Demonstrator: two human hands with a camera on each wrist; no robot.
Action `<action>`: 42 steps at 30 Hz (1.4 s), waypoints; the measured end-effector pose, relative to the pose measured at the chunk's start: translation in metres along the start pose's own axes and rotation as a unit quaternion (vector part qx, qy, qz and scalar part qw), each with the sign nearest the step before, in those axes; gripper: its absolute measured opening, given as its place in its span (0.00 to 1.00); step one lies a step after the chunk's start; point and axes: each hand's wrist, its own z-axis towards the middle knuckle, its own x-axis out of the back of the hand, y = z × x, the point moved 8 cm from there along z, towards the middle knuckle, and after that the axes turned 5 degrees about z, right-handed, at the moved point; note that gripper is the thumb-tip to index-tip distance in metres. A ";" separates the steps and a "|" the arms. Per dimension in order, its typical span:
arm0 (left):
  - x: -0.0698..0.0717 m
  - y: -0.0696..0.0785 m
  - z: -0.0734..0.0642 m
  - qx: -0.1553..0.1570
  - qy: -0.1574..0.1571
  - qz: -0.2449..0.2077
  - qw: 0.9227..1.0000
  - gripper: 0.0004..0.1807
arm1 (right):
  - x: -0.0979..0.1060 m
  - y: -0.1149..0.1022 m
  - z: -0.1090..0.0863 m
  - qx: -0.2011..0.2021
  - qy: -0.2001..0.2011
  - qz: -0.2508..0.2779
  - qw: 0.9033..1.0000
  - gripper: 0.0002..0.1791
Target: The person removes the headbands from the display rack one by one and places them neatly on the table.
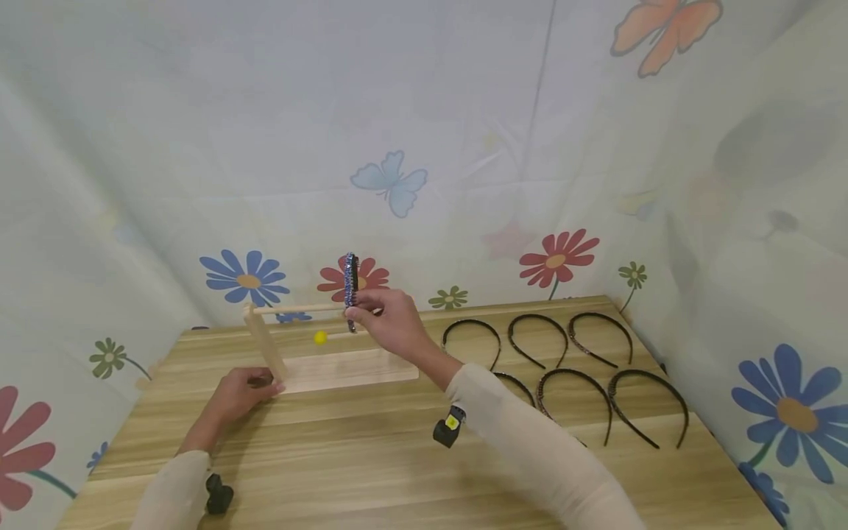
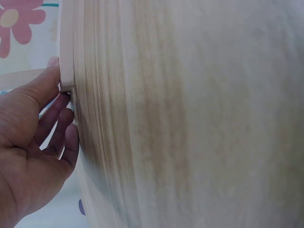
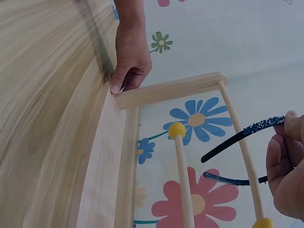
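My right hand [image 1: 396,324] pinches a black headband [image 1: 350,283] covered with blue glittery stones. In the right wrist view the headband [image 3: 261,126] straddles a round rod [image 3: 241,147] of a wooden rack, one arm passing on each side, its tips pointing left. The rack has a flat base [image 1: 347,370], an upright [image 1: 265,344] at its left end, and rods tipped with yellow balls [image 3: 177,130]. My left hand [image 1: 237,401] holds the base's left end at the foot of the upright, thumb on one side and fingers on the other, as the left wrist view [image 2: 33,128] also shows.
Several dark headbands [image 1: 538,316] lie in two rows on the right of the wooden table [image 1: 344,456]; my right forearm covers part of the front row. A flower-printed curtain [image 1: 464,235] hangs behind the table and along its sides.
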 end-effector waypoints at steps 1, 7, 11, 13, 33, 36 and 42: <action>0.000 0.000 0.000 -0.001 0.000 0.001 1.000 0.26 | 0.002 0.000 0.000 0.002 0.000 -0.004 1.000 0.12; -0.001 -0.002 0.001 -0.003 0.001 0.002 1.000 0.26 | 0.014 -0.002 0.002 0.007 0.005 -0.024 1.000 0.14; -0.002 -0.003 0.001 -0.003 0.002 0.001 1.000 0.27 | 0.023 -0.004 0.002 0.005 0.008 -0.017 1.000 0.13; -0.002 -0.004 0.001 -0.003 0.003 0.000 1.000 0.27 | 0.027 -0.003 0.002 0.003 0.010 -0.013 1.000 0.13; -0.004 -0.006 0.002 0.004 -0.003 -0.002 1.000 0.29 | 0.063 0.001 -0.008 -0.010 0.036 -0.058 0.998 0.16; -0.004 -0.006 0.002 0.002 -0.001 0.000 1.000 0.29 | 0.066 0.001 -0.011 -0.019 0.036 -0.059 0.997 0.16; -0.003 -0.006 0.002 0.007 -0.005 0.001 1.000 0.30 | 0.072 0.002 -0.017 -0.030 0.040 -0.070 0.996 0.16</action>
